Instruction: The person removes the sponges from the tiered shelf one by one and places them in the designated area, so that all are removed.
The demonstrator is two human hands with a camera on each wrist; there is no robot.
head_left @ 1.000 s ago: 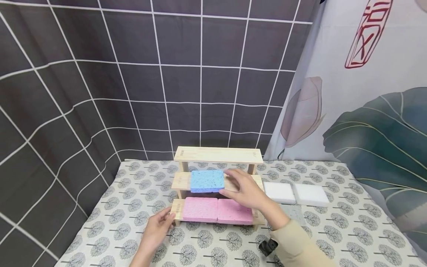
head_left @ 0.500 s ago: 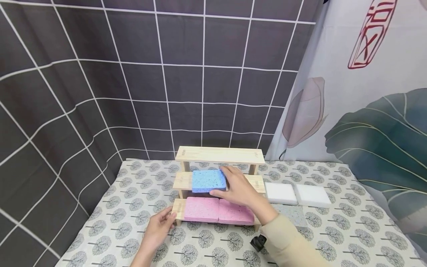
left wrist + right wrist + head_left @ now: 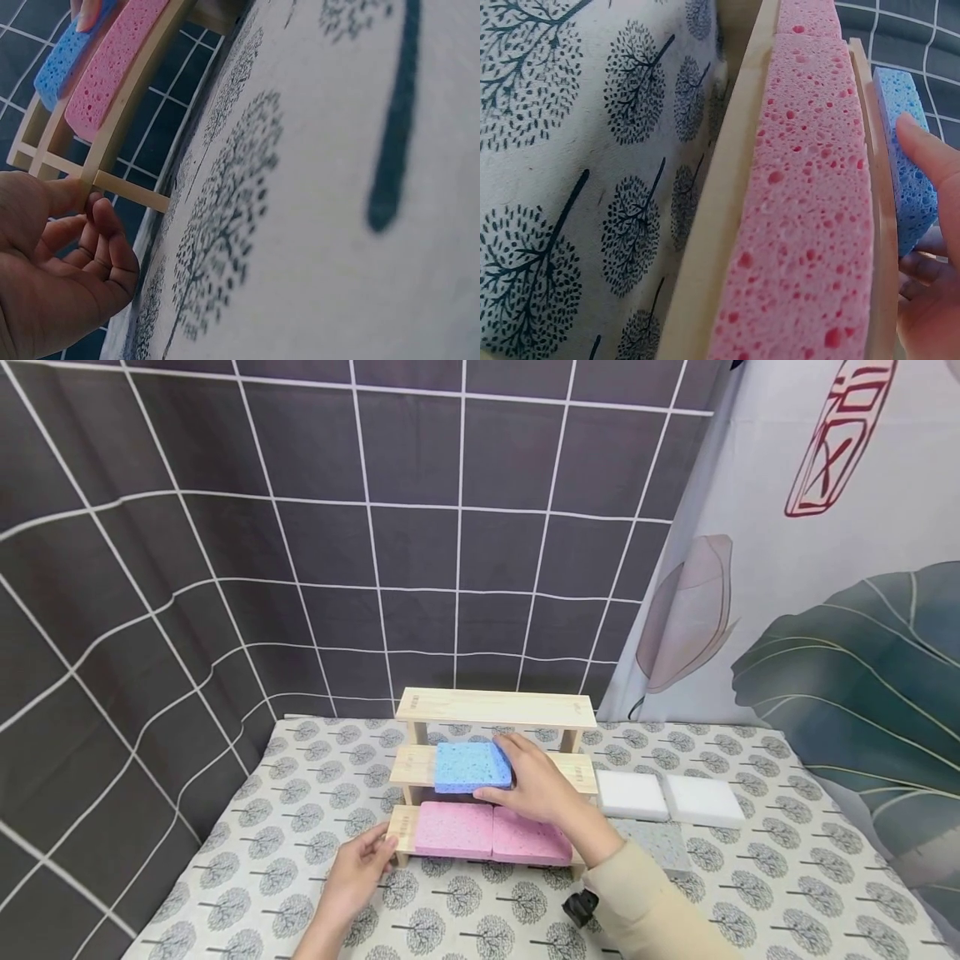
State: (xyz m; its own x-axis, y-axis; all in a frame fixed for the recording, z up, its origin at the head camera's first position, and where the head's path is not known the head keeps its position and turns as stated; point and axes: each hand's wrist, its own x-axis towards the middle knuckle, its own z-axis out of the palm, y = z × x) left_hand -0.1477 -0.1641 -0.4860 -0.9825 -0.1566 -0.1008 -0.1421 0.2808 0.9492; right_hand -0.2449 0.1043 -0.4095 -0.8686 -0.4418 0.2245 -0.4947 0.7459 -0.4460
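Observation:
A three-step wooden shelf rack (image 3: 495, 705) stands on the table. My left hand (image 3: 357, 870) pinches the left end of its lowest step, with thumb and fingertips at the corner in the left wrist view. On the middle step sits a blue sponge (image 3: 471, 767), left of centre. My right hand (image 3: 536, 781) grips that sponge by its right end. In the right wrist view, the thumb presses the blue sponge's (image 3: 907, 161) front edge, and the other fingers are partly hidden behind it. Two pink sponges (image 3: 453, 829) lie side by side on the lowest step.
Right of the rack, two white sponges (image 3: 632, 795) lie on the tree-patterned tablecloth (image 3: 285, 835), with a grey speckled sponge (image 3: 660, 843) in front, partly covered by the right arm. A dark gridded curtain (image 3: 420, 543) hangs behind. The top step bears nothing.
My right hand has moved left, its thumb farther along the blue sponge's front edge. The sponge stays on the middle step, nearly unmoved. My left hand keeps its place on the rack.

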